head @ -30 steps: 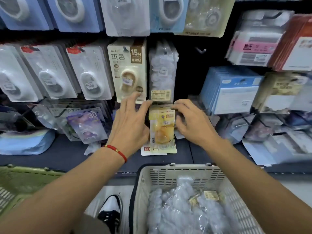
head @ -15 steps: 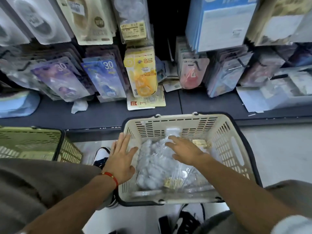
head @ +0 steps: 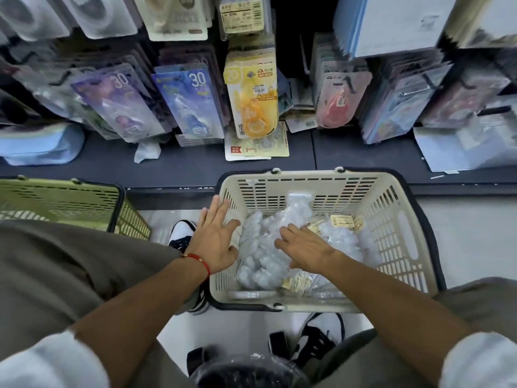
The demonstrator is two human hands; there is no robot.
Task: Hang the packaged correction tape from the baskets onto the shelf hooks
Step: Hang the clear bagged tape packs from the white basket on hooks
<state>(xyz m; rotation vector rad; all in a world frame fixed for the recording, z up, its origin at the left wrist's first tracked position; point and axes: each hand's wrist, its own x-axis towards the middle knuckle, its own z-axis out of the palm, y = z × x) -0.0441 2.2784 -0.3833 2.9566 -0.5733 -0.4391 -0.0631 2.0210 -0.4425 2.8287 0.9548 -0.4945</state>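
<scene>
Both hands have come down from the shelf hooks into the cream basket (head: 321, 182) since a second ago, and the view has tipped down with them; over the last half second they shift only a little, the left spreading wider. Left hand (head: 214, 242) hovers at the basket's left wall, its grip wide, fingers splayed and holding nothing. Right hand (head: 303, 245) lies flat on the clear packs of correction tape (head: 260, 259) heaped in the basket, fingers straight and touching the plastic, nothing pinched yet. By my reading the step in hand is the pick: choosing the next pack from the heap. The next move calls for closing on a single pack, probably near its top edge where the hanging hole should be, and lifting it free of its slippery neighbours before rising to a hook. A green basket (head: 84, 203) stands to the left on the floor. Above, a yellow pack (head: 251, 93) already hangs low on the shelf (head: 140, 166), with a "20" in a circle at its corner and Chinese characters down its lower left. Two packs to its left, purple (head: 120, 102) and blue (head: 190, 99), each bear a large "30". Yellow price labels (head: 342, 219) on the basket packs are too small to read.
</scene>
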